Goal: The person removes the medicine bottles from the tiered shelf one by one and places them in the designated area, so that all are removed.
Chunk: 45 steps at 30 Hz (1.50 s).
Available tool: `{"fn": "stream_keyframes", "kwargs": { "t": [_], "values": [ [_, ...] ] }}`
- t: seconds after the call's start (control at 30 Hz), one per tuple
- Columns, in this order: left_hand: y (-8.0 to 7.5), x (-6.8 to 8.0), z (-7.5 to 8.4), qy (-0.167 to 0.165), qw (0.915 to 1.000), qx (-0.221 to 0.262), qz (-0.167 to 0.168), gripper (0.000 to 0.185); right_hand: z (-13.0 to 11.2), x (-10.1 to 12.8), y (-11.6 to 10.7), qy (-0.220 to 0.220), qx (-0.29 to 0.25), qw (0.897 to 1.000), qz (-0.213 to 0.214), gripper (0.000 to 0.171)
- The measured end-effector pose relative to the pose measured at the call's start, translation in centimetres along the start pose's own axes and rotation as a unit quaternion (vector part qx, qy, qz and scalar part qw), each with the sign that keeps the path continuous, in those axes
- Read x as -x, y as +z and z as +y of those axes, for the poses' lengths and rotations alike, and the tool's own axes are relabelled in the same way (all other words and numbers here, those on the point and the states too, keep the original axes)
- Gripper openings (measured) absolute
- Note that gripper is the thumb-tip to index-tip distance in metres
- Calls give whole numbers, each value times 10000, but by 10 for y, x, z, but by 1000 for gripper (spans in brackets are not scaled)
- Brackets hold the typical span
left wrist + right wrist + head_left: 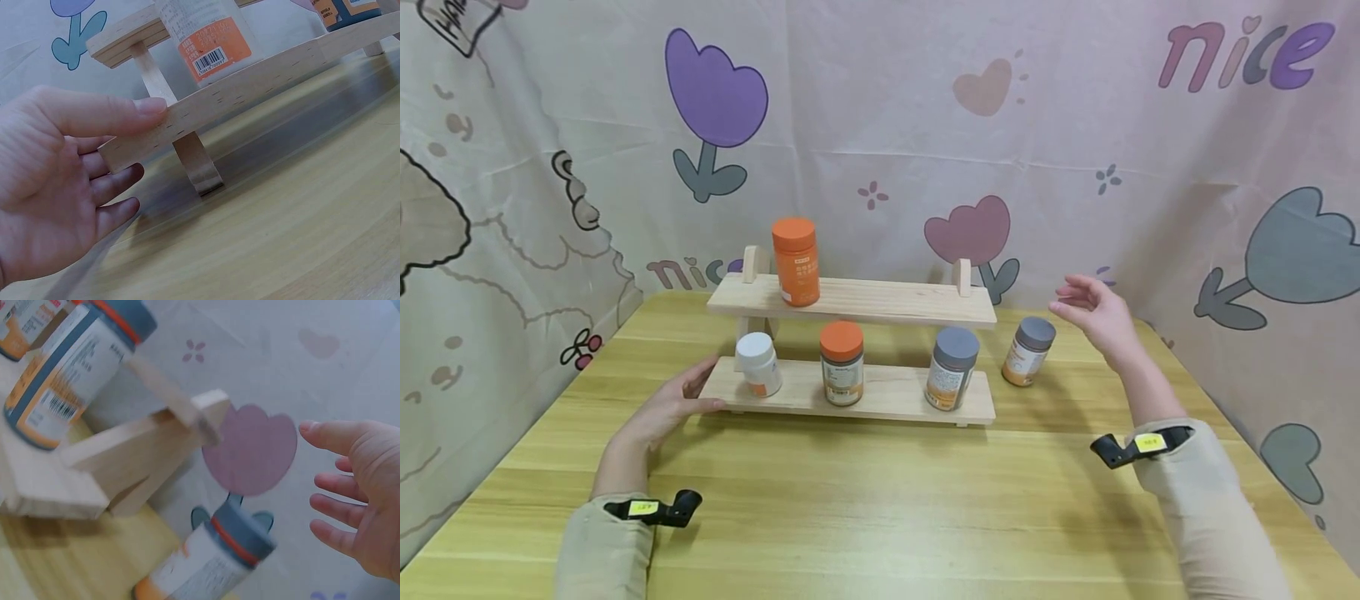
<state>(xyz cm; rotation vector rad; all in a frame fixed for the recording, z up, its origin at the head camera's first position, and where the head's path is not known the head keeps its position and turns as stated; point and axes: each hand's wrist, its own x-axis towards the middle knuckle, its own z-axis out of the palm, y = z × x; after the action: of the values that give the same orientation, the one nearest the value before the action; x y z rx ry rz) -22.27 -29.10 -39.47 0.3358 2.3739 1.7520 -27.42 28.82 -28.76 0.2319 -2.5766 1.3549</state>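
My left hand [662,410] holds the left end of a two-tier wooden shelf [880,408]; in the left wrist view its thumb [112,112] lies along the board's edge and the other fingers are at and below the end. Beside that hand, on the lower tier, stands a small white bottle [758,371] with an orange label patch. My right hand [1097,317] is in the air with nothing in it, fingers spread from the thumb. Below and left of it, a grey-capped bottle [1027,354] stands on the table, right of the shelf.
An orange bottle [797,267] stands on the upper tier, toward the left. The lower tier also bears an orange-lidded jar [842,367] mid-board and another grey-capped bottle [951,371] near its right end. Behind the wooden table [880,508] hangs a printed cloth [865,108].
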Motion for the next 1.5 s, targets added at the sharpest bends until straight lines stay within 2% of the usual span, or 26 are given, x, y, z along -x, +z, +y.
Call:
{"fn": "stream_keyframes", "kwargs": {
  "t": [0.2, 0.47, 0.67, 0.97, 1.5],
  "values": [
    [-1, -1, 2, 22, 10000, 8, 11, 89, -31, -14, 2, -53, -93, 9998, -168, 70],
    [-1, -2, 3, 10, 10000, -19, 10, 88, -77, -34, 24, -413, -432, 9969, -511, 66],
    [0, -2, 1, -27, 10000, 0, 32, 89, -105, -45, 46, -686, -565, 9925, -834, 64],
    [2, -1, -2, -63, 10000, -10, 60, 89, -141, -55, 83, -866, -732, 9857, -1244, 63],
    [2, 2, -1, -102, 9999, -58, 90, 89, -185, -64, 156, -962, -981, 9782, -1556, 64]
  ]
}}
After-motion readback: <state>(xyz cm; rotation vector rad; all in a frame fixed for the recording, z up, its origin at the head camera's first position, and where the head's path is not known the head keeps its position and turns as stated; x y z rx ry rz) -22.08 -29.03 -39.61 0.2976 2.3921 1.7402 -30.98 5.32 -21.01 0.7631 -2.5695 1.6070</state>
